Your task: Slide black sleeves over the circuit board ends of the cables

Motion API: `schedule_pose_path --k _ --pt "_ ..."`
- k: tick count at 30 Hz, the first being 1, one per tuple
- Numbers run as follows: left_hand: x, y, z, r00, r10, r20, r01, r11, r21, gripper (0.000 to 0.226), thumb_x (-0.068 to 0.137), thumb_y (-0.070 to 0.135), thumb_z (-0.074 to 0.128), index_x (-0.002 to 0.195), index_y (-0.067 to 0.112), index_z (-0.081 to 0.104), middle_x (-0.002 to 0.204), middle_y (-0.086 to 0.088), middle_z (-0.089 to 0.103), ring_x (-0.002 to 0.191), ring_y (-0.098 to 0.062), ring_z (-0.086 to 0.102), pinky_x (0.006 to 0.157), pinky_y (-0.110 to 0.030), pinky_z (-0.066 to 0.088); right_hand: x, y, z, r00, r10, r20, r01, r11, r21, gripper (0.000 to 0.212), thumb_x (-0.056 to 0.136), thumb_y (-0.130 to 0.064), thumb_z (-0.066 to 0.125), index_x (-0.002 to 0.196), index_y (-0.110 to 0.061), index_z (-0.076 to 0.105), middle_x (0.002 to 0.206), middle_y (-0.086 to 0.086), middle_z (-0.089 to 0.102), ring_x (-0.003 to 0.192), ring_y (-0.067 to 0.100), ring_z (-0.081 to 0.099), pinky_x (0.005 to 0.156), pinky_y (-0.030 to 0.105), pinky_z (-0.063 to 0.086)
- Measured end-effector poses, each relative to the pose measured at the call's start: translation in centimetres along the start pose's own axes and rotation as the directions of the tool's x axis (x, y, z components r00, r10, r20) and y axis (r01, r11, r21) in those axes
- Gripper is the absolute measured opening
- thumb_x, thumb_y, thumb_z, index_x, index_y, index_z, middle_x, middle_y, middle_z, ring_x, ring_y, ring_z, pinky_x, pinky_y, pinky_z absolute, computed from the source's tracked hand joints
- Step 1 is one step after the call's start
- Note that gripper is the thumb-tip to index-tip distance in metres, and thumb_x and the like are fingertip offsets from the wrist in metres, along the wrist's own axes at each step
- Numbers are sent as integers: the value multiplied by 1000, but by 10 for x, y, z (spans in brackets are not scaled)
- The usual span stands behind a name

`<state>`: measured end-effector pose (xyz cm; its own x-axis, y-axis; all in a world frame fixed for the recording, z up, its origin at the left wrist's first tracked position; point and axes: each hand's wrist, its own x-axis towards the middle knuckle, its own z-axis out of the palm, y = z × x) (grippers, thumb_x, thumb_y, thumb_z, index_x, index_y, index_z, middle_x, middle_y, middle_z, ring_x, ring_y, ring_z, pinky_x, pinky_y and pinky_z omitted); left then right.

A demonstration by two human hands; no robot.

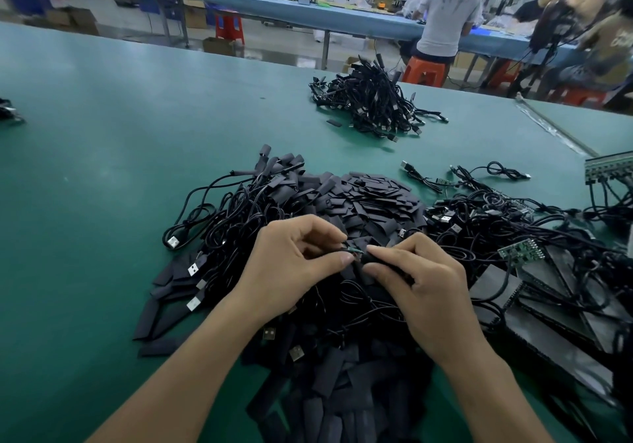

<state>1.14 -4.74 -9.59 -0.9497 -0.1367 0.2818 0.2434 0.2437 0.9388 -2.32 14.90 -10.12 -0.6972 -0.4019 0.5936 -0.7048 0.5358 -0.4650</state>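
Note:
My left hand [294, 261] pinches the small green circuit board end [356, 252] of a black cable between thumb and fingers. Facing it, my right hand [418, 274] grips a black sleeve [375, 260] whose mouth meets the board's tip. Both hands hover over a big heap of flat black sleeves [370, 199] and tangled USB cables [222, 216]. Most of the board is hidden by my fingers.
A pile of sleeved cables [373, 103] lies farther back on the green table [120, 134]. Unsleeved cables with bare green boards [520, 250] and dark panels [561, 305] lie at the right. People sit on orange stools at a bench behind.

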Motion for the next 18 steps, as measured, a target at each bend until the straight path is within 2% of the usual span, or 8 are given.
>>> schedule_pose_path --k 4,7,12,18 --pt "0 -2 0 1000 -19 16 19 999 -36 16 77 6 84 86 17 77 77 2 76 69 -12 72 64 -19 54 0 -2 1 1000 2 -19 -2 1000 26 38 82 -28 71 116 -10 73 93 -5 62 84 4 57 79 9 44" --pt "1 -3 0 1000 -27 1 27 998 -60 19 77 4 83 84 20 76 76 0 76 67 -13 72 63 -20 55 -1 -2 1 999 37 -38 -36 999 41 42 79 -30 73 116 -12 72 95 -6 64 87 3 58 80 10 46" --pt "2 -3 1 1000 -17 -4 16 998 -64 22 77 -1 82 83 19 76 76 0 75 64 -11 70 63 -19 54 -1 0 0 994 76 -79 -68 993 91 32 78 -29 75 106 -13 76 90 -9 68 83 -1 63 76 8 46" --pt "1 -2 0 1000 -26 -6 26 998 -49 18 76 1 83 80 18 79 74 -1 76 66 -16 72 66 -27 59 -2 0 6 991 94 -94 -75 979 187 29 75 -25 79 102 -15 77 88 -13 69 83 0 65 76 11 49"
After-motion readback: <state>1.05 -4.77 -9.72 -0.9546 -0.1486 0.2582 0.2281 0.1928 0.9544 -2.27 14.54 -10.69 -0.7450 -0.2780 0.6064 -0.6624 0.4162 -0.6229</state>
